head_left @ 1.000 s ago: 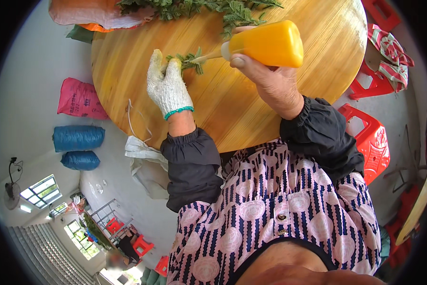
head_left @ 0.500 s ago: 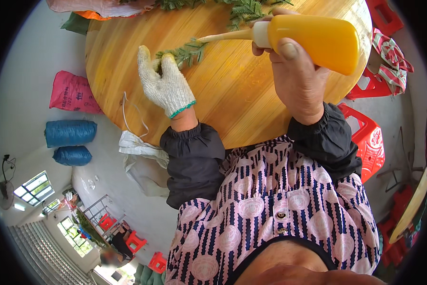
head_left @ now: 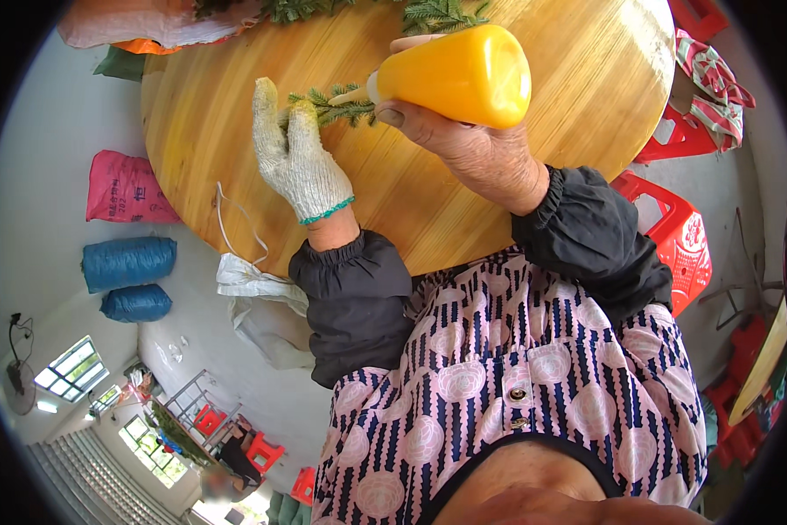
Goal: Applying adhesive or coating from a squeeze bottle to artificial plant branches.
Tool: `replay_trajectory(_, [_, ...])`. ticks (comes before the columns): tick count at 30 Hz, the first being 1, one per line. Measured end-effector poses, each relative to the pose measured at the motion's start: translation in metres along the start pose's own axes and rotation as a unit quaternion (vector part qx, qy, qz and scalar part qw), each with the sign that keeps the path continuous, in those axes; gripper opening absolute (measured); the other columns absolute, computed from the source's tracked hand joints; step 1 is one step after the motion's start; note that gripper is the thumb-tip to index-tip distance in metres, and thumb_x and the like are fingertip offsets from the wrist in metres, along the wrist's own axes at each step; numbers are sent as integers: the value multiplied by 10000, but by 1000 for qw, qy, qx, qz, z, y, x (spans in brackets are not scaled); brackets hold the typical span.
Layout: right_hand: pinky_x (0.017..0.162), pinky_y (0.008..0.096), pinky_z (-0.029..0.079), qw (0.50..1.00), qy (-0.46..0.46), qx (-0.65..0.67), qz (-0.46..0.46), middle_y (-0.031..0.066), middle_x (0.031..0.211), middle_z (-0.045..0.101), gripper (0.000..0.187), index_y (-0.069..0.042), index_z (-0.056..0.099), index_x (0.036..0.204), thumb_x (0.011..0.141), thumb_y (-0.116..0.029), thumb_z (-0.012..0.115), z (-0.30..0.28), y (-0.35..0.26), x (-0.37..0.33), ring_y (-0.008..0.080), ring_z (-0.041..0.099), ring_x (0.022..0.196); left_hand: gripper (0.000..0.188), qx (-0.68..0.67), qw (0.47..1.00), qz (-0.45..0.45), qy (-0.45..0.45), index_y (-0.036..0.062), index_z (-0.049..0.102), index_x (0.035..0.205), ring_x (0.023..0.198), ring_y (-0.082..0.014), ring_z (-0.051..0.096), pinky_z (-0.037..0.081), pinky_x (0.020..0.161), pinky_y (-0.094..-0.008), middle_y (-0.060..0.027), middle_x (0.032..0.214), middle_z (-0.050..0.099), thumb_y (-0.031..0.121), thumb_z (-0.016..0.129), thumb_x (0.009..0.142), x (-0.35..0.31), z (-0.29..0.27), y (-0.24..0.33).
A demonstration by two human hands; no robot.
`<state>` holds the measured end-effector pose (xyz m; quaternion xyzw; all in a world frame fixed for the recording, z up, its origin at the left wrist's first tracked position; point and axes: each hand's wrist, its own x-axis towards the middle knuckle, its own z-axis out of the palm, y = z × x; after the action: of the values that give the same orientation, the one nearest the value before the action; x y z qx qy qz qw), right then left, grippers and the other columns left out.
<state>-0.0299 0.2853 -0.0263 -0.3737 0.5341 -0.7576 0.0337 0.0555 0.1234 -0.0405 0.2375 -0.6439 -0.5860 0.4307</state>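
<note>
My left hand (head_left: 301, 162) wears a white knit glove with a green cuff and yellowed fingertips. Its fingers close on the left end of a small green artificial fir sprig (head_left: 351, 109), held over the wooden table. My bare right hand (head_left: 476, 157) grips a yellow squeeze bottle (head_left: 459, 77) tipped on its side, base to the right. The bottle's long pale nozzle (head_left: 349, 96) points left and lies along the sprig, seemingly touching it. Part of the sprig is hidden behind the gloved fingers.
The round wooden table (head_left: 393, 201) carries more fir branches (head_left: 441, 12) at its far edge, beside a pink and orange bag (head_left: 148, 22). A white bag (head_left: 258, 280) hangs at the near left edge. Red stools (head_left: 678, 245) stand right; pink (head_left: 126, 188) and blue sacks (head_left: 129, 262) lie left.
My right hand has swung the bottle left and nearer the gloved hand. Its nozzle has gone from the sprig's right tip to farther along the sprig. The left hand has barely moved.
</note>
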Motion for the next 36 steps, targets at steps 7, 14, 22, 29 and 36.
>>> replay_trajectory(7, [897,321,586,995,2,66,70,118,1218,678,391,-19,650,1236,870,24,781,1,-1,-4,185,698,1010,519,-19,1000,3,-5,-5,514,1491,1043,-171,634,525,963,-336,-103,1229,637,28,594,979,-1,-1,-3])
replay_trajectory(14, [930,372,577,993,-19,-77,-84,154,1297,637,329,-143,751,1051,775,5,855,1,16,-7,290,669,1087,519,-35,999,-16,17,-8,512,1489,967,-162,631,544,892,-324,-78,1059,646,12,576,975,-2,2,2])
replay_trajectory(22, [941,372,559,981,-21,-164,-100,142,1255,664,307,-124,753,1039,773,-27,870,-3,3,-8,287,655,1098,524,-4,999,-5,38,-11,493,1494,950,-171,640,552,850,-324,-102,1088,640,30,586,980,0,0,0])
replay_trajectory(29, [933,352,556,1000,15,-3,26,123,1262,659,327,-95,732,1072,785,-48,883,3,5,-10,262,655,1091,521,-5,1000,-6,24,-11,492,1493,953,-174,642,552,870,-329,-102,1085,641,18,589,981,-2,2,0])
replay_trajectory(36, [933,360,565,994,-5,-78,-75,131,1273,646,341,-99,729,1078,782,-8,871,2,17,-11,264,662,1080,516,-4,1000,-6,24,-19,487,1490,920,-174,651,559,879,-341,-100,1033,653,4,579,983,-2,1,0])
